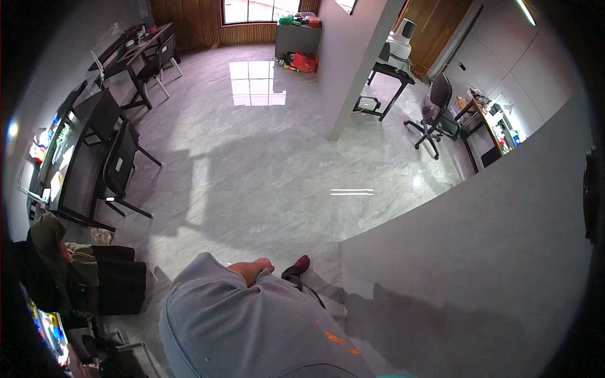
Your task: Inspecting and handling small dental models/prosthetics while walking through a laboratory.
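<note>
My left hand [253,271] comes out of the cuff of my grey sleeve [205,277], low in front of my body. Its fingers look curled in, and nothing shows between them. Below the hand is the grey floor [252,170], and close by on its right is my foot in a dark red shoe or sock [303,263]. My grey top [265,334] fills the bottom of the picture and bears orange marks. My right hand is out of sight.
A grey partition [454,271] rises close on my right. Along the left wall stand dark desks [85,142] with black chairs [120,164]. A person in dark and olive clothing [50,252] is at the near left. Ahead right are an office chair [437,104] and a pillar [359,57].
</note>
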The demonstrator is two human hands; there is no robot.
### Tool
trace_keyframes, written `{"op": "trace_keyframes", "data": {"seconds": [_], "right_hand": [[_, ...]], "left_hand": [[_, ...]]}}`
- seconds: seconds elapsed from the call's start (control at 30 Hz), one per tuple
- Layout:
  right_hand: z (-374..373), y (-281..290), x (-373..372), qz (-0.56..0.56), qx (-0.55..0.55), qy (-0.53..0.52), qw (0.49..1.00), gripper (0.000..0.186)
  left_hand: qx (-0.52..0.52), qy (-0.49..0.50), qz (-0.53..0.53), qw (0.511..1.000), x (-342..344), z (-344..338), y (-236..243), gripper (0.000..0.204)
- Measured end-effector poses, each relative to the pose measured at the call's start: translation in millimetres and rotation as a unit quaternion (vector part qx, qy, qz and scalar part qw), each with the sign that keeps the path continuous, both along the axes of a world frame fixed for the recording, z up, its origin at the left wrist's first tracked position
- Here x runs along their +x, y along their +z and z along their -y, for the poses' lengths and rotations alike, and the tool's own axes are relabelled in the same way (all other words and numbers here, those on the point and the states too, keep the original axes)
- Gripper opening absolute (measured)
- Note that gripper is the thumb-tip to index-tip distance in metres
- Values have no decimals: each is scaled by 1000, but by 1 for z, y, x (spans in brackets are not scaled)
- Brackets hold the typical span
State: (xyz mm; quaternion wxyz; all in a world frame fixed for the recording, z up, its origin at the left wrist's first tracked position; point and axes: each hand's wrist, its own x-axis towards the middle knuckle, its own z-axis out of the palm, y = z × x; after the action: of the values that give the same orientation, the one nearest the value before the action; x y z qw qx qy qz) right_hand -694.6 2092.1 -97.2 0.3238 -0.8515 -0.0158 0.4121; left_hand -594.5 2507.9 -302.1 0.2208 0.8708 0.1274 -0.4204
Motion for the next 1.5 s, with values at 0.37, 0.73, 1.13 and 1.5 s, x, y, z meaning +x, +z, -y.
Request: {"op": "trace_keyframes", "data": {"seconds": [0.37, 0.73, 1.13, 1.5], "right_hand": [[4, 2, 69, 7, 41, 10, 999, 39], [-6, 33, 83, 26, 114, -8, 993, 38], [-78, 25, 107, -9, 134, -137, 981, 38], [-165, 14, 137, -42, 50, -112, 992, 32]], "left_hand": [[-23, -17, 5, 1000, 106, 1, 35, 57], [5, -4, 22, 1000, 147, -4, 4, 62], [-1, -72, -25, 997, 240, -49, 7, 60], [-6, -108, -74, 991, 378, -86, 1, 58]]}}
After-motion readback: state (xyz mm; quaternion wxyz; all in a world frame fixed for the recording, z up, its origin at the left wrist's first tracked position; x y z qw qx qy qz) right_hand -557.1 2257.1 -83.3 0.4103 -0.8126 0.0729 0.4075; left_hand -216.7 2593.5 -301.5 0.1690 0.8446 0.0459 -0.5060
